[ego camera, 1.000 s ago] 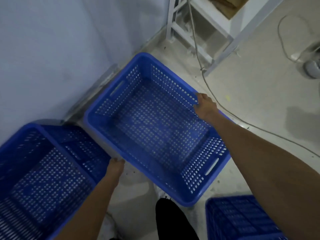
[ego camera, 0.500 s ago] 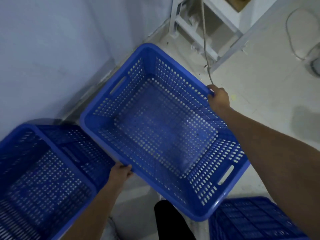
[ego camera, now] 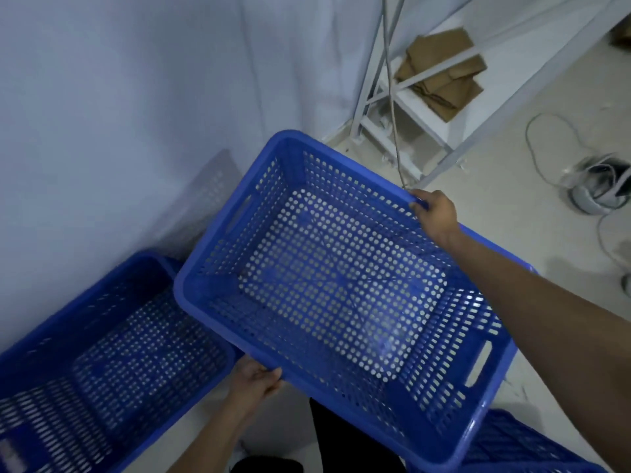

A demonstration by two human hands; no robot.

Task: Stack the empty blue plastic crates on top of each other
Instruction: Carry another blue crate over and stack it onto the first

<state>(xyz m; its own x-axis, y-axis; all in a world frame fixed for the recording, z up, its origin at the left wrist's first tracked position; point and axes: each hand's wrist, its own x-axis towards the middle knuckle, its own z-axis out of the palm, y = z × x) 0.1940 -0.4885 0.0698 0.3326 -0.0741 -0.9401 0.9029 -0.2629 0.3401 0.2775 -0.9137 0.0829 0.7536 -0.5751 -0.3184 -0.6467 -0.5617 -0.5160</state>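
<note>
An empty blue perforated crate [ego camera: 341,288] hangs in the air in front of me, tilted. My left hand [ego camera: 256,378] grips its near long rim from below. My right hand [ego camera: 435,213] grips the far long rim. A second empty blue crate [ego camera: 102,363] sits on the floor at the lower left, against the wall, and the lifted crate's corner overlaps it in view. Part of a third blue crate [ego camera: 519,448] shows at the bottom right, under the lifted one.
A pale wall [ego camera: 119,114] fills the left. A white metal shelf frame [ego camera: 426,107] with cardboard [ego camera: 444,76] stands at the back. A cable [ego camera: 392,97] hangs down beside it. Loose cords and a grey device [ego camera: 594,192] lie on the floor at right.
Both hands have lifted the crate off the floor, up and toward me. It now hangs higher and more tilted, with its corner over the left crate.
</note>
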